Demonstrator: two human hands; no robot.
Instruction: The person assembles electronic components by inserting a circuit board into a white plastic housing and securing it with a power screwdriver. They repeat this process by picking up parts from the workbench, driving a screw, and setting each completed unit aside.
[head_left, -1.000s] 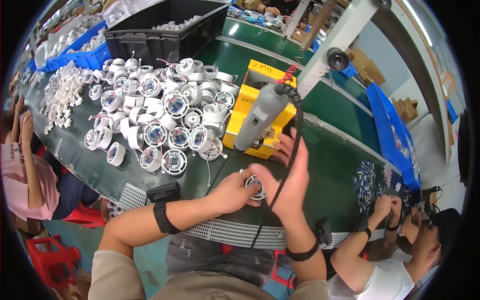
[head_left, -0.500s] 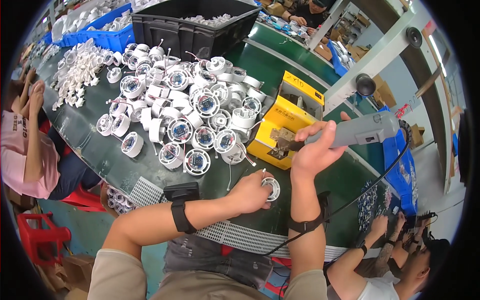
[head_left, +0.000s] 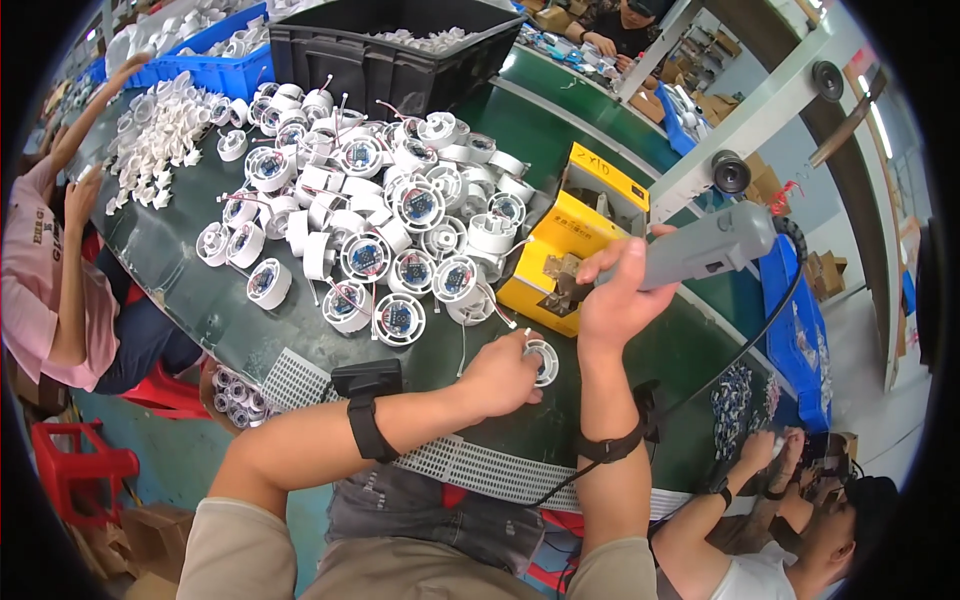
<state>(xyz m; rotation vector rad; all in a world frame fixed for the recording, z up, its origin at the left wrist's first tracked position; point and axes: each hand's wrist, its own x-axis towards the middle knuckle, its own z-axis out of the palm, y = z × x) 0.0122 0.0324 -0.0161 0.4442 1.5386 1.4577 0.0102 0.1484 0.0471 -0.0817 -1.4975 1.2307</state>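
Keep the white round housing (head_left: 541, 361) pinned flat on the green bench (head_left: 190, 290) and bring the grey electric screwdriver (head_left: 700, 248) down square over it before driving. Your left hand (head_left: 503, 375) has its grip closed lightly around the housing's rim; your right hand (head_left: 612, 298) is wrapped fully shut on the screwdriver, raised beside the yellow box (head_left: 575, 240).

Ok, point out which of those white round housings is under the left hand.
It is the white round housing held by the left hand on the green table, lying apart from the heaped pile of housings further back.
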